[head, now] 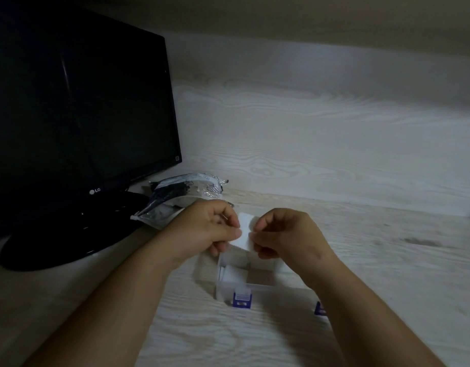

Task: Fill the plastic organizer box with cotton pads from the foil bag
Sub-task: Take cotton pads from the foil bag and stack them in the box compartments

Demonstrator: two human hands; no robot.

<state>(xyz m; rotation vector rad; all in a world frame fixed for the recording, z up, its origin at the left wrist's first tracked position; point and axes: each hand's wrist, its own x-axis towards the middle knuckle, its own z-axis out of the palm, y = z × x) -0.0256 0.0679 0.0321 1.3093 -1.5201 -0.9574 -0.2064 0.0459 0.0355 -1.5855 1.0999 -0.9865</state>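
Fingers of the left hand (210,229) and right hand (284,234) pinch one white cotton pad (244,231) between them, just above the clear organizer box (263,289) on the pale surface (374,260). White pads (235,274) lie in its left compartment. Behind the left hand, beside the monitor (78,102), lies the foil bag (175,197).

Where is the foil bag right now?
In the head view the foil bag lies on the desk left of centre, beside the monitor's base and just beyond the left hand, which pinches a cotton pad with the right hand.
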